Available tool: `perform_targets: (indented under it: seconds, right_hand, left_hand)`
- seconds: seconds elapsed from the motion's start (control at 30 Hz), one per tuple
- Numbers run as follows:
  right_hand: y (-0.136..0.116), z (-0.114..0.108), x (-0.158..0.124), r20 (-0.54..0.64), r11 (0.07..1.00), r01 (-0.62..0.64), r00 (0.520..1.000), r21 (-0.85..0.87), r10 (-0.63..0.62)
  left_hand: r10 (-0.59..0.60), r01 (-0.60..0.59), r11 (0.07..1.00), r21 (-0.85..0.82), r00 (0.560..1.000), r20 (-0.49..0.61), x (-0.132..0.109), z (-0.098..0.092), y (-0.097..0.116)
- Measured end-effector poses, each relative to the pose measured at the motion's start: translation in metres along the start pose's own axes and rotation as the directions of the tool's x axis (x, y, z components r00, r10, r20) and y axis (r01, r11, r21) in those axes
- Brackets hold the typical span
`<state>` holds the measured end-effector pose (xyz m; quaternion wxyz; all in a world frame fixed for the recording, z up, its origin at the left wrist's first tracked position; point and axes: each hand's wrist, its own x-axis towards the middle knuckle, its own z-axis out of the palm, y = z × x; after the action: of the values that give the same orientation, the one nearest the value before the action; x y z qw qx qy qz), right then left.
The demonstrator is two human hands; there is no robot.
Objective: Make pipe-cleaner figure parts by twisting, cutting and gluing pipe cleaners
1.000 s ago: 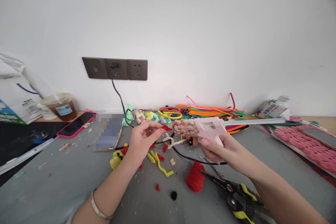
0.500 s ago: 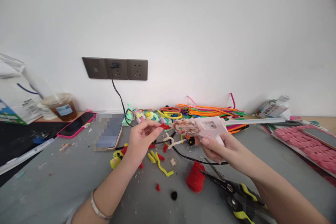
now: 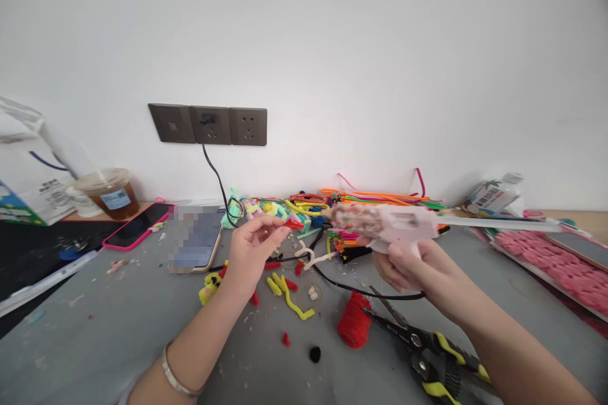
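Observation:
Pinched in the fingertips of my left hand (image 3: 254, 253) is a small red fuzzy piece (image 3: 294, 224), perhaps pipe cleaner. My right hand (image 3: 411, 266) is wrapped round the grip of a pale pink hot glue gun (image 3: 403, 228), blurred by motion. Its nozzle end is crusted with mottled residue and points left, apart from the red piece. A long white glue stick (image 3: 498, 223) sticks out of its back. Below the hands lie bent yellow pipe cleaner pieces (image 3: 289, 297), a red fuzzy roll (image 3: 354, 321) and a black pompom (image 3: 315, 354).
Black-and-yellow pliers (image 3: 422, 354) lie at the front right. Bundled pipe cleaners (image 3: 375, 199) lie along the wall. A black cord (image 3: 216, 174) runs from the socket. Two phones (image 3: 140, 226), a drink cup (image 3: 114, 193) and a bag stand left; a bottle (image 3: 496, 195) is right.
My right hand has drawn the glue gun to the right, away from the red piece. My left hand has shifted slightly left and still pinches the red piece.

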<state>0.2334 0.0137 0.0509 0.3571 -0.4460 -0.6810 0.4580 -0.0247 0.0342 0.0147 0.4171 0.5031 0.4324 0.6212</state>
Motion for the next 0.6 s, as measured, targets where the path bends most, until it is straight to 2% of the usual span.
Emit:
perform_targets:
  seconds: [0.07,0.1,0.2,0.27,0.33,0.4,0.53,0.6]
  right_hand:
    - [0.003,-0.004,-0.005,-0.179,0.993,0.081,0.982,0.09,-0.063]
    - [0.004,-0.007,-0.008,-0.294,0.983,0.112,0.954,0.149,-0.064]
    - [0.008,-0.019,-0.018,-0.592,0.93,0.175,0.804,0.323,0.054]
    - [0.014,-0.03,-0.026,-0.686,0.892,0.175,0.705,0.416,0.182]
    - [0.026,-0.043,-0.034,-0.679,0.863,0.096,0.662,0.496,0.317]
    - [0.042,-0.056,-0.041,-0.642,0.845,0.005,0.652,0.535,0.403]
    - [0.069,-0.07,-0.053,-0.552,0.826,-0.094,0.701,0.556,0.451]
    - [0.075,-0.072,-0.058,-0.551,0.822,-0.115,0.689,0.558,0.471]
  left_hand:
    - [-0.004,0.004,1.0,-0.009,1.0,-0.006,0.001,0.0,0.0]
    - [-0.005,0.005,1.0,-0.012,1.0,-0.006,0.001,0.0,0.0]
    - [-0.015,0.015,1.0,-0.021,1.0,0.0,0.001,0.0,0.0]
    - [-0.025,0.026,0.999,-0.03,1.0,0.009,0.001,0.0,0.0]
    - [-0.032,0.033,0.999,-0.031,0.999,0.015,0.001,0.0,0.0]
    - [-0.034,0.034,0.999,-0.02,0.999,0.016,0.001,0.001,0.0]
    - [-0.036,0.036,0.999,-0.014,0.999,0.002,0.001,0.002,0.001]
    - [-0.04,0.04,0.999,-0.028,0.999,-0.005,0.001,0.002,0.002]
